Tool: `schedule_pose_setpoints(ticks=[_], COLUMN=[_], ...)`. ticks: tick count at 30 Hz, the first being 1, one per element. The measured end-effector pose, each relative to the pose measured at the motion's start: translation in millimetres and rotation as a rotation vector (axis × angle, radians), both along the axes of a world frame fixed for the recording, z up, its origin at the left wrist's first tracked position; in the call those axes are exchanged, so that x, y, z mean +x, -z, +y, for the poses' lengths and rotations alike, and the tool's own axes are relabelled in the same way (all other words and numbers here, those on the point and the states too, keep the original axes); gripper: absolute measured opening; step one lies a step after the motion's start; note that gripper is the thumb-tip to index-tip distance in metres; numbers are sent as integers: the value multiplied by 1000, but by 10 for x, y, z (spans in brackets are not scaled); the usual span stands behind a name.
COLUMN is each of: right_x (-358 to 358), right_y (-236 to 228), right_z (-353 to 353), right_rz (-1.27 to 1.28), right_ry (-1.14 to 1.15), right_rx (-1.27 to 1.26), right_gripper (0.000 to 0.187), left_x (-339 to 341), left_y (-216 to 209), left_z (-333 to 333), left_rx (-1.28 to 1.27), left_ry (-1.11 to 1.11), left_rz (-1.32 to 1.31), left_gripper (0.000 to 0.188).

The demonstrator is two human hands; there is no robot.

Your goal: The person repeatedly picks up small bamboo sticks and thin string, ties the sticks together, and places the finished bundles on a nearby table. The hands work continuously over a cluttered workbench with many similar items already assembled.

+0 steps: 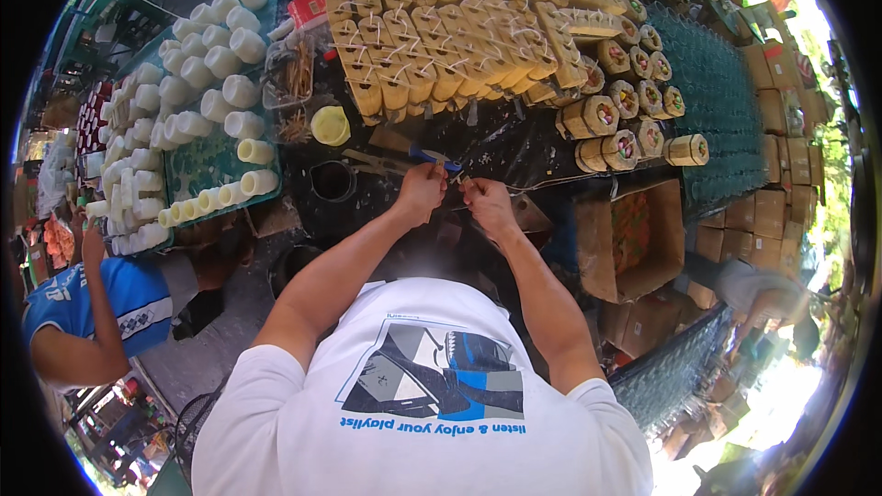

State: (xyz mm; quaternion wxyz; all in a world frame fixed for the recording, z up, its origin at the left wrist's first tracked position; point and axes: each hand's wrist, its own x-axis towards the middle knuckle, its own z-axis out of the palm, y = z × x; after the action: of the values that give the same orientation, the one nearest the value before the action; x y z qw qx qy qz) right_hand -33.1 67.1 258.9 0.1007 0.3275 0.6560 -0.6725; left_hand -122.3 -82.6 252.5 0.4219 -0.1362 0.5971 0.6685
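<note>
A small pale strand (462, 180) is showing between the hands, at frame centre. The right hand (489, 203) is clamping its fingers on it; the left hand (424, 191) is curling its fingers together, contents unclear. Steady tension should be helping, with fingers working clear of the blue tool (436, 159).
</note>
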Motion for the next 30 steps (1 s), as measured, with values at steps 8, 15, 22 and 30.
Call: schedule_pose_setpoints(ticks=[8, 15, 22, 30], right_x=[-410, -921, -811, -358], right_y=[380, 400, 330, 702], right_z=[-32, 86, 922, 935], right_rz=[380, 22, -83, 11], right_ry=[-367, -866, -794, 18], right_rx=[1046, 1127, 1264, -159], right_gripper=[27, 32, 34, 16], left_x=[-112, 86, 70, -126], left_y=[300, 352, 416, 517], left_z=[-109, -421, -362, 131], left_rx=[-66, 101, 177, -423], left_ry=[-25, -64, -101, 495], left_rz=[-114, -170, -109, 799], left_gripper=[10, 14, 16, 24])
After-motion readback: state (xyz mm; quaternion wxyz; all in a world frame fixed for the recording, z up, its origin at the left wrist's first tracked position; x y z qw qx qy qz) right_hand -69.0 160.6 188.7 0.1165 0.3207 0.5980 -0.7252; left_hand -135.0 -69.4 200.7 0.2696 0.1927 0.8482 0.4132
